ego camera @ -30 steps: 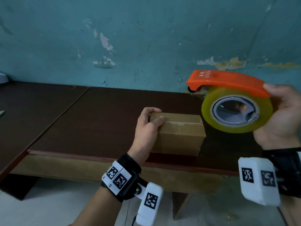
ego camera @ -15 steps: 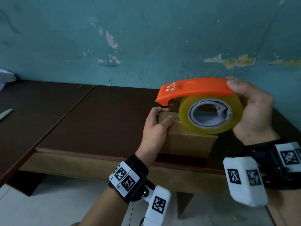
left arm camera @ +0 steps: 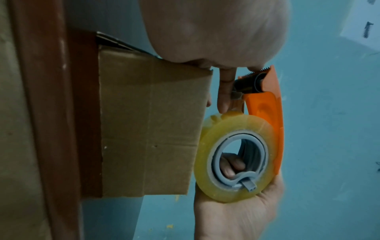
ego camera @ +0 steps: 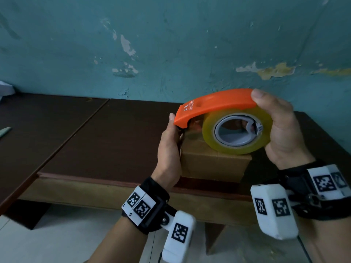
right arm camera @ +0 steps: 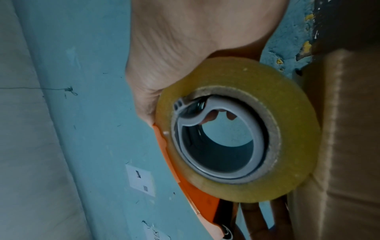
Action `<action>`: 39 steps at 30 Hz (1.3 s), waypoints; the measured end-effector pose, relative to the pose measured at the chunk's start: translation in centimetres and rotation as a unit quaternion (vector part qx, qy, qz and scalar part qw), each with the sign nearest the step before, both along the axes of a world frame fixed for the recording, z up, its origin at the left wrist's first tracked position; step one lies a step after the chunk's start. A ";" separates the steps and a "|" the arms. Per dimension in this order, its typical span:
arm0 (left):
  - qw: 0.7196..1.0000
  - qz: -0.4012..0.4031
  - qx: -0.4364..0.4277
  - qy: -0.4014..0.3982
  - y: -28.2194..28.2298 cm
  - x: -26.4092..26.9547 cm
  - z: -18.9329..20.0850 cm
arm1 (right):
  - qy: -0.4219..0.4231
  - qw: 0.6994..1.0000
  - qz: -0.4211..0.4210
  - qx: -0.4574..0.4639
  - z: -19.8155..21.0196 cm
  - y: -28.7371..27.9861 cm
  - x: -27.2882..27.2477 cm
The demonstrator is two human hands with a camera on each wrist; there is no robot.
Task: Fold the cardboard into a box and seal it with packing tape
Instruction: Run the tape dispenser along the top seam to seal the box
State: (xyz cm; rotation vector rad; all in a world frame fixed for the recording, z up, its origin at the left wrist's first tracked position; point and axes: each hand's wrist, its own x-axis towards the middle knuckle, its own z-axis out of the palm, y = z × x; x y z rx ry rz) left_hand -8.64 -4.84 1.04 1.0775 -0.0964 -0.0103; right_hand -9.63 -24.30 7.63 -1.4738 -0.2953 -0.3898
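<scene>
1. Head view: box (ego camera: 214, 164) sits folded near the front edge of the table (ego camera: 117, 141), long axis running left to right. The left hand (ego camera: 169, 149) cups its left end, fingers raised toward the nose of the dispenser (ego camera: 216, 105). The right hand (ego camera: 281, 128) is wrapped round the back of the dispenser and the tape roll (ego camera: 236, 132), thumb on the orange cover. The dispenser's long axis lies along the box top, its cutter end pointing left.

2. Left wrist view: the roll (left arm camera: 236, 155) hovers just off the box (left arm camera: 148, 129) top, touching or nearly so. One finger of the left hand (left arm camera: 216, 32) reaches down beside the serrated blade, probably feeling for the tape's free end; whether it pinches anything I cannot tell. No tape shows on the box seam yet.

3. Right wrist view: the right hand (right arm camera: 185, 56) clasps the roll (right arm camera: 238, 129) with fingertips showing through the core, the box (right arm camera: 349, 129) just beside it; this view is blurred.

4. Risks, as I judge them: the finger sits close to the blade teeth and could be nicked; the light box may slide or lift if tape is pulled while the left hand is off it; a skewed start would miss the centre seam.
</scene>
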 end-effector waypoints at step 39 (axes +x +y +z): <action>0.994 -0.087 0.060 0.004 5.1 0.3 -1.2 | -0.104 0.993 -0.005 -0.047 -4.6 1.8 0.2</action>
